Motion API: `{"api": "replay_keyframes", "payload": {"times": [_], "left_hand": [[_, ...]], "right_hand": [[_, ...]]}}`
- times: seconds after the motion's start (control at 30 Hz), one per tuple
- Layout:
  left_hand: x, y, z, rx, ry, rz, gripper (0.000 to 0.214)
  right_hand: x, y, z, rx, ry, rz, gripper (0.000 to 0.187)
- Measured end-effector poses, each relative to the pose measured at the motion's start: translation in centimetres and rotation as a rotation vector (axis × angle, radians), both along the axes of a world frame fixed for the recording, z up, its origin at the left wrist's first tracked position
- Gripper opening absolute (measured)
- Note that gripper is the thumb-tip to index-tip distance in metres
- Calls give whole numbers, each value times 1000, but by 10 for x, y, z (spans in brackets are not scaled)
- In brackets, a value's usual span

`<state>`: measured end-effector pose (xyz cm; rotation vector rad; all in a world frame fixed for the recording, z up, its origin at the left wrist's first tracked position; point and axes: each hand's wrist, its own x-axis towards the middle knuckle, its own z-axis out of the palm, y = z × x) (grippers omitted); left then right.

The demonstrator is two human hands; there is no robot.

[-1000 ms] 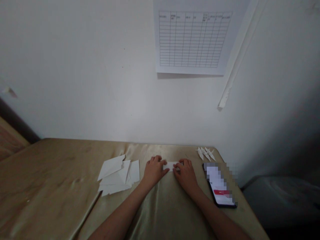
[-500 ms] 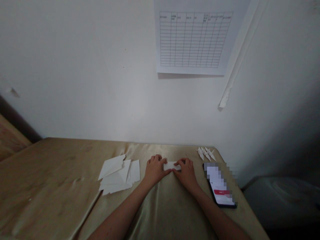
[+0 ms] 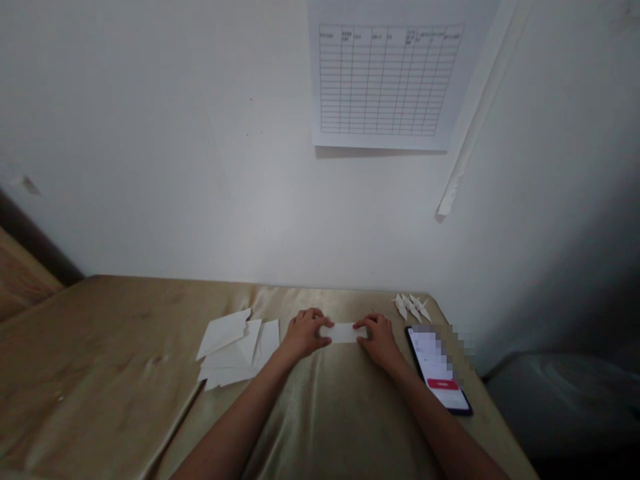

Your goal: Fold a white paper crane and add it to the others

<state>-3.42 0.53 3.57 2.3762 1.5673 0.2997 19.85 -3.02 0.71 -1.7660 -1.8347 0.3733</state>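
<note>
A white strip of folded paper (image 3: pixel 343 333) lies crosswise on the tan cloth between my hands. My left hand (image 3: pixel 306 332) grips its left end between thumb and fingers. At the opposite end, my right hand (image 3: pixel 378 337) pinches the paper in the same way. The middle of the strip shows flat between my fingertips. Left of my left hand is a loose pile of white paper sheets (image 3: pixel 235 353). Beyond my right hand, several small folded paper cranes (image 3: pixel 412 307) sit near the far corner.
A phone (image 3: pixel 437 370) with a lit screen lies right of my right forearm, partly blurred out. The tan cloth-covered table (image 3: pixel 100 373) meets a white wall (image 3: pixel 175 167) at the back. A printed table sheet (image 3: pixel 383 80) hangs on that wall.
My hands have moved apart, the left one leftward and the right one slightly rightward. More of the paper strip now shows between them.
</note>
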Motion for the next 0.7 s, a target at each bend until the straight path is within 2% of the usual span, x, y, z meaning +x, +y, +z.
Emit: {"api": "replay_keyframes", "payload": {"times": [0.4, 0.6, 0.7], "left_hand": [[-4, 1, -5, 16, -20, -21, 43], [-3, -3, -2, 13, -28, -27, 43], [5, -9, -2, 55, -24, 28, 44]], "right_hand": [[14, 4, -3, -49, 48, 36, 53], [15, 5, -7, -40, 38, 32, 52], [11, 3, -8, -29, 50, 14, 40]]}}
